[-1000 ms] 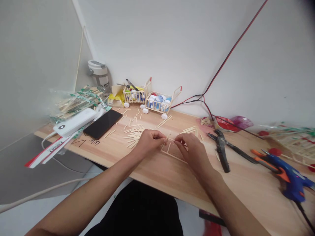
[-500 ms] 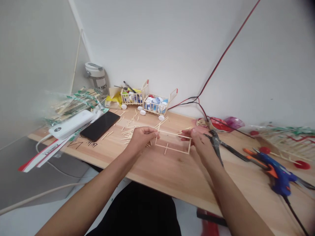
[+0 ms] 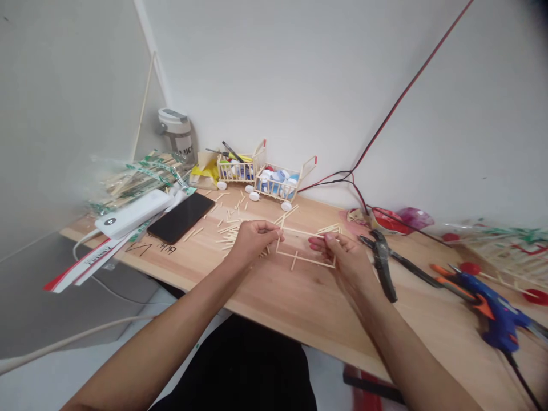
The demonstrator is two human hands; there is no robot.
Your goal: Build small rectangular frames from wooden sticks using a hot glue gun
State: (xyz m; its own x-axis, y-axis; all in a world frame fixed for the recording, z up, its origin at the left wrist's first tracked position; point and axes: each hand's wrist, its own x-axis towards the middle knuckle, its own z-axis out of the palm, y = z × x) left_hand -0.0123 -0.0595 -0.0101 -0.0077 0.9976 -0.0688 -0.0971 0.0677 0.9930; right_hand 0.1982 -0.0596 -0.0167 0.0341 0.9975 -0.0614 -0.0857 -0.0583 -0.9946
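Between my hands is a rectangular frame of thin wooden sticks (image 3: pixel 314 261), held just over the table (image 3: pixel 274 297). A short crosspiece sits on its near side. My left hand (image 3: pixel 258 235) pinches the frame's far left corner between thumb and fingers. At the right end, my right hand (image 3: pixel 342 249) closes round the far stick, its thumb near the corner and partly covering it. Short cut sticks (image 3: pixel 230 233) lie scattered beside and beyond my left hand. A few more sticks (image 3: pixel 331 229) rest behind my right hand.
Two small stick carts (image 3: pixel 277 185) with white wheels stand by the wall. Pliers (image 3: pixel 383 265) and a blue glue gun (image 3: pixel 499 319) lie on the right. A phone (image 3: pixel 182 217), a white power bank (image 3: pixel 132 212) and bagged sticks (image 3: pixel 141 177) are on the left.
The view has shifted slightly, so everything appears a little further right. My right hand's fingers have moved along the frame's far stick; my left hand keeps its pinch.
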